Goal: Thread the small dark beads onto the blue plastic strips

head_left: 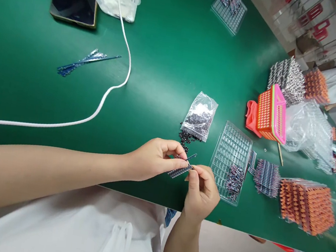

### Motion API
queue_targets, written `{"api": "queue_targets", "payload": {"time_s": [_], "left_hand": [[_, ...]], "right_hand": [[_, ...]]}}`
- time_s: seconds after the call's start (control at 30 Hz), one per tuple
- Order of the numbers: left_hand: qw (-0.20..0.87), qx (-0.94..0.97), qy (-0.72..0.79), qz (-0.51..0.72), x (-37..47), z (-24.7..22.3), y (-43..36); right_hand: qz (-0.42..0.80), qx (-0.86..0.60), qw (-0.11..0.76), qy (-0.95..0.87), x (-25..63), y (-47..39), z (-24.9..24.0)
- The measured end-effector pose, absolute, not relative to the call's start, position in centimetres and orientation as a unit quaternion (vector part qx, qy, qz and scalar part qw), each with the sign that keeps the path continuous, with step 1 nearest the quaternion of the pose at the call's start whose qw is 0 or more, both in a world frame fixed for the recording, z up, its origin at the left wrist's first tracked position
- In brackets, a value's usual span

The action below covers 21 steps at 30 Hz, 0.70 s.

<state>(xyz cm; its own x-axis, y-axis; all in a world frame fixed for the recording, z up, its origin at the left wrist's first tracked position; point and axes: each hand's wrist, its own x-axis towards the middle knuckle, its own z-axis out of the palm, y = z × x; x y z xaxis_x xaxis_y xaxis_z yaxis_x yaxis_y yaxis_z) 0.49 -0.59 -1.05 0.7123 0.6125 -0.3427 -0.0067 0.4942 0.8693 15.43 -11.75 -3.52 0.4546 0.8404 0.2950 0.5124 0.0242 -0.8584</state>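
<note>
Left of the clear tray (228, 146), a dark strip (179, 171) is pinched by the left hand (153, 160) and a tiny blurry piece (192, 168) by the right hand (204, 192), and the loose beads (185, 137) there could be scattered if bumped by a knuckle.

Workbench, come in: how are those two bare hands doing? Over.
Left hand pinching dark strips. Right hand pinched at their end; its hold too small to tell. Loose dark beads just beyond. Plastic tray beside right hand, nothing seen blocking either.
</note>
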Motion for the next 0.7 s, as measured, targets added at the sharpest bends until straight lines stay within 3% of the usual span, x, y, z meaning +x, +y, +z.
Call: {"api": "queue_targets", "payload": {"time_s": [0.7], "left_hand": [[0.831, 0.417, 0.338, 0.147, 0.79, -1.35, -0.21]], "right_hand": [[0.288, -0.657, 0.544, -0.436, 15.96, -11.83, -3.55]]}}
